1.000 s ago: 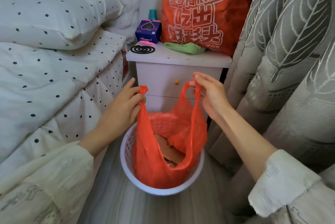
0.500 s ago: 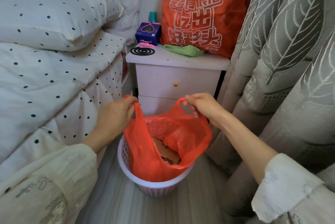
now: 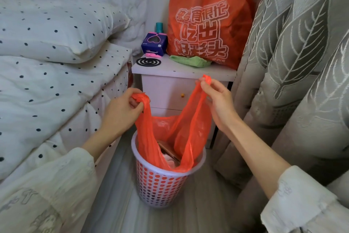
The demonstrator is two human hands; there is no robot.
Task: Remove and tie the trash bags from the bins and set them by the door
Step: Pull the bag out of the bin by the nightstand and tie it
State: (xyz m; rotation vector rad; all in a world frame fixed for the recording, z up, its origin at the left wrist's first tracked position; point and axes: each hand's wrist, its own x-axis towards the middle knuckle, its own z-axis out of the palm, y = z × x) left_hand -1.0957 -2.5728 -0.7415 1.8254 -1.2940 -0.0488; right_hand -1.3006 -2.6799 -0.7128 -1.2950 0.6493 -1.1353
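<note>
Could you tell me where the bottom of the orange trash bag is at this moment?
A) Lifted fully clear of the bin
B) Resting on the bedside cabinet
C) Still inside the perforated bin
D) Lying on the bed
C: the left hand and right hand each pinch a handle of the orange trash bag, whose lower part sits within the rim of the perforated bin.

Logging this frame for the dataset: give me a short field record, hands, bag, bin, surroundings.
left hand: pinching the bag's left handle
right hand: pinching the bag's right handle, held higher
trash bag: orange, open, untied, handles pulled up and apart, bottom inside the bin
contents: cardboard and pale scraps visible
bin: white perforated basket, upright on the floor
nightstand: behind the bin; holds a large orange printed bag
bed: left
curtain: right
</note>
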